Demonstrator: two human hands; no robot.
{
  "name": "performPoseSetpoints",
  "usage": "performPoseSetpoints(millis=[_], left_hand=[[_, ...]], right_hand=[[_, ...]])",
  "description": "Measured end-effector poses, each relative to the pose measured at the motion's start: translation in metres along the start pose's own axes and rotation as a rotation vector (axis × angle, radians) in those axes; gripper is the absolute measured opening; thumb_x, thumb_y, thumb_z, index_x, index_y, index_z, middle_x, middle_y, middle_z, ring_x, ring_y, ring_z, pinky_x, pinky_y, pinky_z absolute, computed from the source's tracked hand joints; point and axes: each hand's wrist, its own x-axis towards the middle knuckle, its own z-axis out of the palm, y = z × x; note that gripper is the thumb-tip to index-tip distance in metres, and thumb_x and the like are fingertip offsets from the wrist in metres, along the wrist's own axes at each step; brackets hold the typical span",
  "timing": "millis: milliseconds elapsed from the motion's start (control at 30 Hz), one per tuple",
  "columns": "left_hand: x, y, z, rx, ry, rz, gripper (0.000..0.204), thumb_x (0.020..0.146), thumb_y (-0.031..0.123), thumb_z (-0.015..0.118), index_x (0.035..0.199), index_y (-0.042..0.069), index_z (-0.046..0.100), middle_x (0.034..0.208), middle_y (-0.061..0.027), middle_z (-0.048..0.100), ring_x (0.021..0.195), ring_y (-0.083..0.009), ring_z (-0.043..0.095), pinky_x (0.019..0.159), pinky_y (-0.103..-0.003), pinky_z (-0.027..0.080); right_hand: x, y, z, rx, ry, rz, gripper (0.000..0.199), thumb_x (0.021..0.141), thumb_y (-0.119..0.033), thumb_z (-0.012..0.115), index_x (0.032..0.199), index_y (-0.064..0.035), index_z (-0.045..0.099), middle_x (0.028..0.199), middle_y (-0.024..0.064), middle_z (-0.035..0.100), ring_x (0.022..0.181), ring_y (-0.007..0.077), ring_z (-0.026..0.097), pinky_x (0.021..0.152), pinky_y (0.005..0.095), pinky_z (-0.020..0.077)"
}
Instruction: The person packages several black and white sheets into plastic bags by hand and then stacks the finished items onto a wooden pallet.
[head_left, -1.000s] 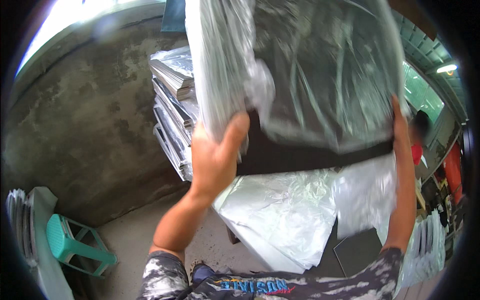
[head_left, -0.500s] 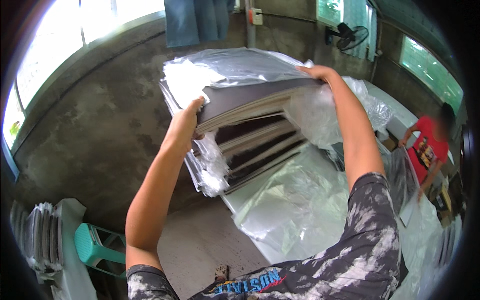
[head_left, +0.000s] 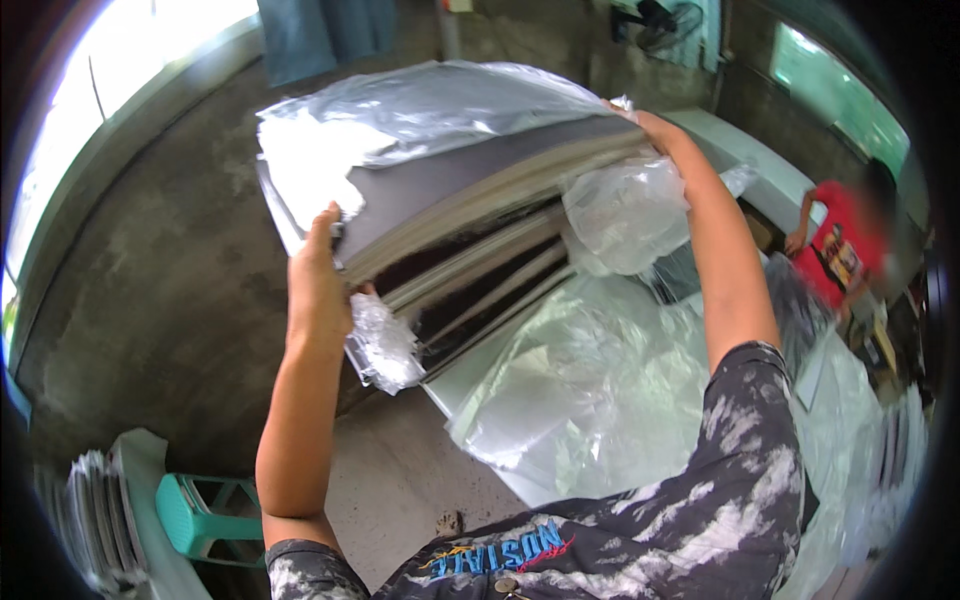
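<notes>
A stack of flat grey panels point(head_left: 450, 190) with pale layered edges lies in front of me, tilted in the view. Clear plastic film point(head_left: 450, 100) covers its far part, and a white sheet point(head_left: 310, 165) lies over the left corner. My left hand point(head_left: 320, 285) grips the near left corner, thumb on top and fingers beneath. At the far right corner, my right hand point(head_left: 652, 130) is closed over the film and the edge, its fingers partly hidden. Below are more dark layers point(head_left: 480, 290) with pale bands. Crumpled plastic point(head_left: 388, 350) hangs under my left hand.
Loose clear plastic point(head_left: 590, 370) spreads over a pale table. A plastic bag point(head_left: 630, 215) bulges beside my right forearm. At lower left are a green stool point(head_left: 205, 515) and wrapped panels point(head_left: 100, 510). A person in a red shirt point(head_left: 840, 250) stands at right.
The view has shifted, and the stack with both my hands appears further left. My grip stays at the same corners. The person in red has raised a lowered hand.
</notes>
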Motion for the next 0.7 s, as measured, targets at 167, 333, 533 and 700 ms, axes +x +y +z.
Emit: performPoseSetpoints(millis=[167, 333, 533, 700], left_hand=[[0.009, -0.015, 0.000, -0.023, 0.010, 0.034, 0.039, 0.082, 0.037, 0.057, 0.101, 0.003, 0.052, 0.078, -0.0084, 0.057, 0.058, -0.0154, 0.056, 0.041, -0.025, 0.035], [0.016, -0.021, -0.010, -0.007, 0.053, 0.032, 0.035, 0.083, 0.038, 0.055, 0.103, 0.010, 0.055, 0.088, -0.0084, 0.061, 0.069, -0.0164, 0.057, 0.045, -0.025, 0.037], [-0.005, -0.019, -0.028, -0.139, 0.016, 0.103, 0.045, 0.084, 0.035, 0.057, 0.114, 0.003, 0.047, 0.099, -0.0122, 0.057, 0.069, -0.0181, 0.058, 0.048, -0.023, 0.041], [-0.081, -0.086, -0.026, -0.053, -0.044, 0.434, 0.039, 0.086, 0.028, 0.054, 0.112, 0.000, 0.046, 0.098, -0.0104, 0.053, 0.066, -0.0131, 0.052, 0.051, -0.022, 0.041]], right_hand=[[-0.081, 0.100, -0.050, -0.262, 0.604, 0.004, 0.051, 0.072, -0.048, 0.069, 0.086, 0.0004, 0.062, 0.079, 0.0054, 0.062, 0.068, 0.0147, 0.053, 0.063, 0.0310, 0.0423], [-0.166, 0.186, 0.012, 0.145, 0.821, -0.195, 0.036, 0.076, -0.041, 0.069, 0.069, -0.0085, 0.055, 0.067, -0.0022, 0.052, 0.059, 0.0093, 0.040, 0.052, 0.0283, 0.0328], [-0.194, 0.191, 0.165, 0.401, 0.988, -0.082, 0.034, 0.083, -0.032, 0.063, 0.069, -0.0033, 0.053, 0.066, -0.0004, 0.052, 0.060, 0.0104, 0.043, 0.052, 0.0303, 0.0332], [-0.220, 0.304, 0.239, -0.421, 0.452, 0.225, 0.053, 0.080, -0.039, 0.062, 0.116, -0.0003, 0.053, 0.105, 0.0211, 0.059, 0.097, 0.0326, 0.056, 0.085, 0.0383, 0.0429]])
